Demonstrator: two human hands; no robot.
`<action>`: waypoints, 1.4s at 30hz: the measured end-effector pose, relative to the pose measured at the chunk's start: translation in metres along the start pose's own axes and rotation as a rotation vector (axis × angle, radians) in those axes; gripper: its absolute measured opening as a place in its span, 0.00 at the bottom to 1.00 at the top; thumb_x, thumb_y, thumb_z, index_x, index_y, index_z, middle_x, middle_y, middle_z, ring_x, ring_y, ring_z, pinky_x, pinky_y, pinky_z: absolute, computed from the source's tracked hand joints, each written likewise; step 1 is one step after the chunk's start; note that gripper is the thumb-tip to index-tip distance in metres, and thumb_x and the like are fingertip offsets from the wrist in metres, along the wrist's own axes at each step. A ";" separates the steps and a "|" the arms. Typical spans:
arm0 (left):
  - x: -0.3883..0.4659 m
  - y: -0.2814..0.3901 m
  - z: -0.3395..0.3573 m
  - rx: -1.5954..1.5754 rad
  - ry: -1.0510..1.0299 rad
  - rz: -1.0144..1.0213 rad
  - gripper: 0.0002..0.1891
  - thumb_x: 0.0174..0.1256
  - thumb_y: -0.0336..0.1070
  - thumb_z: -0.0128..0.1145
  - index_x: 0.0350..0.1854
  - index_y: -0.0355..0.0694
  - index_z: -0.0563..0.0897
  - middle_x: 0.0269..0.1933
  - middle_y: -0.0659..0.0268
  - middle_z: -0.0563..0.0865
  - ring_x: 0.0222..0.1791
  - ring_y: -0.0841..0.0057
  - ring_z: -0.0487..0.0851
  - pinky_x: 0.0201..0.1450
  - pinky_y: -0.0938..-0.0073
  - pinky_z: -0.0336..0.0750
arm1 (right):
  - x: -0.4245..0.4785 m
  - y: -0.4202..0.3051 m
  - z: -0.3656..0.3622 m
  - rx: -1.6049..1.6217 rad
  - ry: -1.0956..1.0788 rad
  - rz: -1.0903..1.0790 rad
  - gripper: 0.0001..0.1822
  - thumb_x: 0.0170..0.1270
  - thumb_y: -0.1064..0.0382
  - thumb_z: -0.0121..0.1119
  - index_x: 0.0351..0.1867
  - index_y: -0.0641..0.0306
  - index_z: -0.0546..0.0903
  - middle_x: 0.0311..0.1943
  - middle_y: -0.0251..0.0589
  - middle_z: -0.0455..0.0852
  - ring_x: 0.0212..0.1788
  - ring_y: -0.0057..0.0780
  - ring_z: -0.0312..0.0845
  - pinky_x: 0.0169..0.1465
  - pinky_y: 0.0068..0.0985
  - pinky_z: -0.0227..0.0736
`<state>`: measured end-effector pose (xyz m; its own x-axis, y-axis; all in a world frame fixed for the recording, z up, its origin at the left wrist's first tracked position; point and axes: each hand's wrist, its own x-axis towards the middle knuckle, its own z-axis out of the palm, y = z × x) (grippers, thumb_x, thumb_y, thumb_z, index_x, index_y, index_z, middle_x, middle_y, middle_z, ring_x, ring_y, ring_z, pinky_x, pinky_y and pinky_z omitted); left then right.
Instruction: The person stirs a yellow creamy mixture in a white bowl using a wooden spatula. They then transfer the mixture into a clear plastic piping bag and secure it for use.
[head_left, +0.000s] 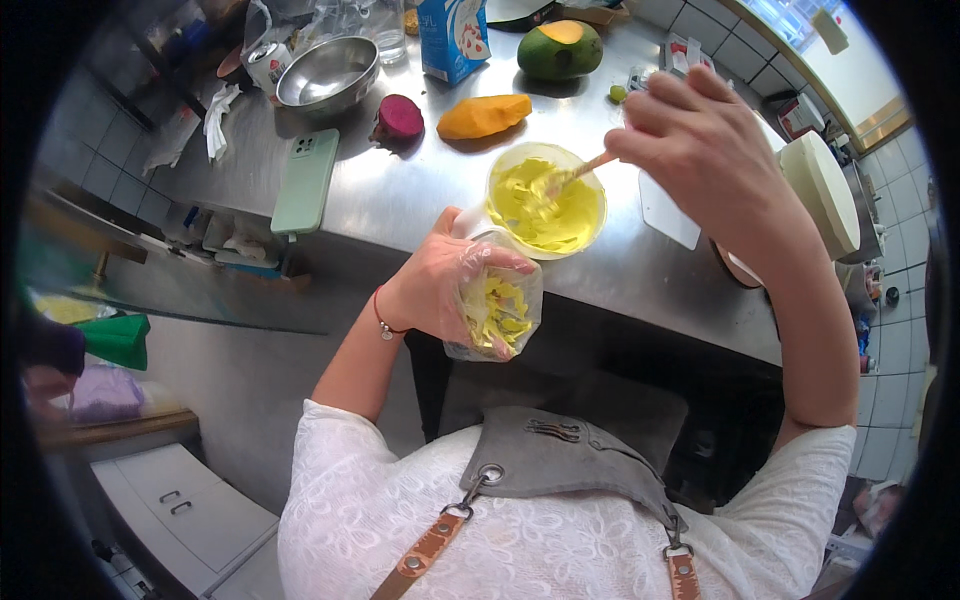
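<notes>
My left hand (435, 281) grips a clear plastic piping bag (499, 311), its mouth folded open over the fingers and smeared inside with yellow cream. Against that same hand is the handle of a translucent plastic measuring jug (499, 199), tilted at the edge of the steel table. Thick yellow cream (555, 221) coats the jug's inside. From above right, my right hand (686, 135) holds a thin wooden-handled tool (592, 165) whose blurred head is in the cream.
Behind the jug lie a peeled mango piece (484, 116), a cut dragon fruit (400, 118) and a partly peeled green mango (561, 51). A blue carton (454, 37), steel bowl (330, 75) and pale green phone (306, 180) stand or lie leftward. A cream-coated cake (821, 195) is at right.
</notes>
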<state>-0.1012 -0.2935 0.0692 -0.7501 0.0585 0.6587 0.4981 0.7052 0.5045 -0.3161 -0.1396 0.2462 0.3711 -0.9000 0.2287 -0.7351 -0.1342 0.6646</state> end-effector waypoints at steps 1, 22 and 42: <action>0.001 0.003 0.001 -0.004 -0.001 0.013 0.42 0.34 0.63 0.83 0.57 0.53 0.82 0.41 0.76 0.92 0.40 0.82 0.85 0.57 0.67 0.57 | -0.001 0.000 0.003 0.008 0.005 0.022 0.05 0.63 0.62 0.67 0.37 0.51 0.82 0.34 0.29 0.81 0.46 0.25 0.79 0.57 0.26 0.70; 0.000 0.020 0.020 0.157 -0.004 0.011 0.38 0.40 0.66 0.80 0.57 0.58 0.84 0.42 0.77 0.93 0.39 0.87 0.88 0.57 0.70 0.57 | -0.057 -0.043 0.028 0.189 -0.243 0.323 0.02 0.67 0.64 0.62 0.36 0.56 0.84 0.25 0.36 0.84 0.30 0.29 0.86 0.32 0.28 0.77; 0.012 0.011 0.024 0.065 0.000 0.049 0.40 0.38 0.62 0.82 0.57 0.55 0.82 0.39 0.76 0.92 0.40 0.81 0.87 0.59 0.68 0.59 | -0.116 -0.069 0.039 2.188 -0.558 1.435 0.14 0.74 0.53 0.62 0.36 0.62 0.82 0.13 0.21 0.65 0.15 0.12 0.50 0.21 0.17 0.43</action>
<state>-0.1148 -0.2681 0.0696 -0.7255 0.0939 0.6818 0.5050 0.7457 0.4347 -0.3309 -0.0426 0.1461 -0.3256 -0.7081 -0.6266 0.2984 0.5519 -0.7787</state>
